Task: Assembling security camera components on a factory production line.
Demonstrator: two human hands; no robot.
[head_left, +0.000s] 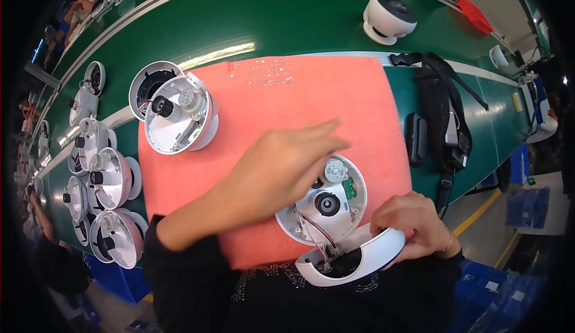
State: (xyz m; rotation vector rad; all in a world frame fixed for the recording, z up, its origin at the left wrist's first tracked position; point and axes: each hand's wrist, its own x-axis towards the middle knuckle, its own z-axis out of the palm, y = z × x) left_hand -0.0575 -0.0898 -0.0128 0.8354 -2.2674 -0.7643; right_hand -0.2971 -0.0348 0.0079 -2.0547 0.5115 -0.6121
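A round white camera housing [353, 216] lies open on the pink mat, showing a black lens, a silver round motor and a small green circuit board. Thin wires run from it to a white cover shell [374, 261] with a dark inside, tilted at the mat's near edge. My right hand [413, 219] grips this shell by its right end, fingers over the rim. My left hand [293, 159] reaches over the housing's upper left part. Its outer fingers stretch to the right; the fingertips are blurred and the thumb is hidden, so its hold cannot be made out.
Another open camera housing [179, 117] sits at the pink mat's [251, 117] far left. Several more stand on the green table at left. Small screws [269, 72] lie in rows. At right are a black strap bag [440, 99] and a black case [416, 138]; a closed camera [389, 18] stands behind.
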